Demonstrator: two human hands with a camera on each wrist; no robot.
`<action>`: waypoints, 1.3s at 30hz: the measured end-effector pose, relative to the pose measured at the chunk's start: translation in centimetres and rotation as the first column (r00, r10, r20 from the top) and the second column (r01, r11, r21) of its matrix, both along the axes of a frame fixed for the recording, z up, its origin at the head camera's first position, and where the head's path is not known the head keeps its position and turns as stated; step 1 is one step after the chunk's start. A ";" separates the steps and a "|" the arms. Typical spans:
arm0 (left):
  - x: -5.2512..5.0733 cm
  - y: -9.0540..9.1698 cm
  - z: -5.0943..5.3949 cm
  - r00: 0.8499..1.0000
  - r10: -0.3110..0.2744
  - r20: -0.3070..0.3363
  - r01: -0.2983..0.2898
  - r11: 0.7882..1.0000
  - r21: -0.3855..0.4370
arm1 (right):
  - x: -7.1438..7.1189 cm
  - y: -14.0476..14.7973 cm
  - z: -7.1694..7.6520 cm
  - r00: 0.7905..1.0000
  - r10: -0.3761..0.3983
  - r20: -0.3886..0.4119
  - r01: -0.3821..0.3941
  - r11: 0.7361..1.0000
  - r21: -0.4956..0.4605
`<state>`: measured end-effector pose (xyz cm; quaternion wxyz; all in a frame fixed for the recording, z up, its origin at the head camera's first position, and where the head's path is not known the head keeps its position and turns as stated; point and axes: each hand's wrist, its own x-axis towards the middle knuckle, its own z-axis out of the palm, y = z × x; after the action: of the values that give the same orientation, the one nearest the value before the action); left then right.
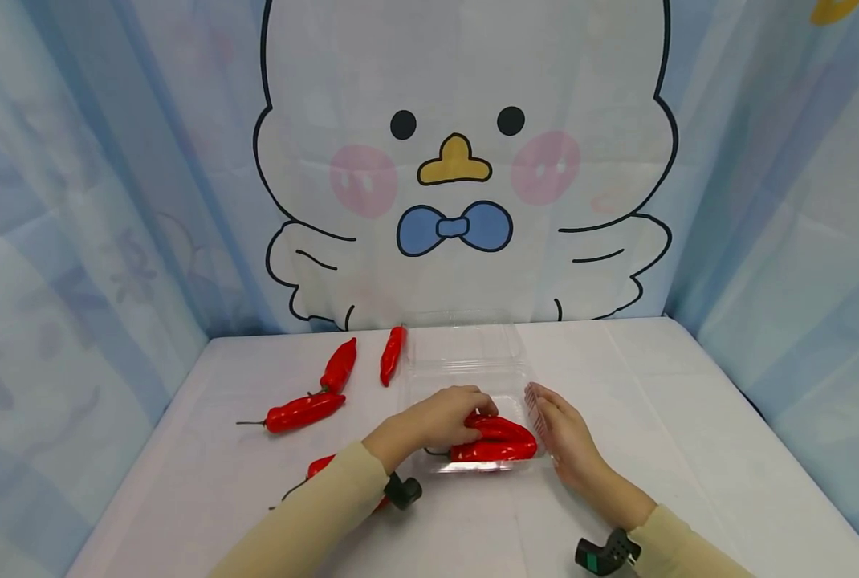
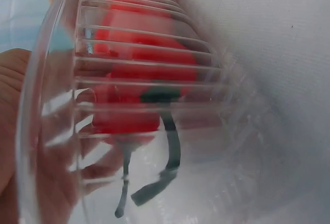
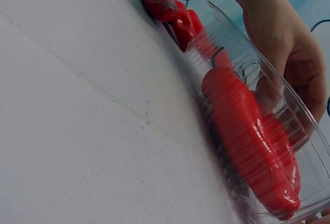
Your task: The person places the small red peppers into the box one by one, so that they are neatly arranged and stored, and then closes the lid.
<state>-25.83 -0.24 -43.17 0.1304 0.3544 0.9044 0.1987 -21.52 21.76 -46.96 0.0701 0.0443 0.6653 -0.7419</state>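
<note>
Left of the clear container, loose peppers lie on the white table. Over the container's left part, the left hand pinches the upper pepper inside it, beside the lower pepper. The upper pepper's long axis runs roughly crosswise, rightward from the left hand, the nearer one. Against the container's right wall, the right hand rests, fingers extended.

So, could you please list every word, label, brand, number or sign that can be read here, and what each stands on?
No readable text in any view.
Yellow marks on the printed curtain, top right: cut off by the head picture's edge; possibly lettering, but unreadable.
Red peppers and clear container: none that I can read.
</note>
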 end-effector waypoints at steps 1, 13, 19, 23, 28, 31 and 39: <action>0.0 0.0 0.0 1.000 0.000 -0.001 0.000 1.000 0.002 | 0.0 0.0 0.0 1.000 0.000 0.002 0.000 1.000 0.004; 0.2 -0.5 -0.1 0.999 0.002 -0.036 -0.002 1.000 0.019 | -0.2 -0.3 0.0 1.000 0.011 0.001 -0.011 1.000 0.000; 0.3 -0.9 0.2 1.000 0.003 -0.022 -0.002 1.000 0.029 | -0.3 -0.4 0.0 1.000 0.017 0.001 -0.017 1.000 0.004; 0.5 -1.4 0.6 1.000 0.004 -0.030 -0.004 1.000 0.021 | -0.3 -0.3 0.0 1.000 0.018 0.006 -0.018 1.000 0.018; 0.9 -1.8 1.3 0.999 -0.006 -0.042 0.007 1.000 0.030 | -0.4 -0.1 0.2 1.000 0.007 0.014 -0.007 1.000 0.031; 1.1 -2.1 1.7 0.999 -0.012 -0.039 0.013 0.999 0.033 | -0.3 0.1 0.2 1.000 0.014 0.018 -0.015 1.000 0.018; 2.1 -3.5 2.4 0.999 0.002 -0.041 -0.001 1.000 0.028 | -0.1 0.1 0.0 0.999 0.030 0.019 -0.030 0.999 -0.012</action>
<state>-23.76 -3.72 -40.79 0.1067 0.3596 0.9042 0.2043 -21.63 21.82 -46.92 0.0879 0.0411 0.6609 -0.7442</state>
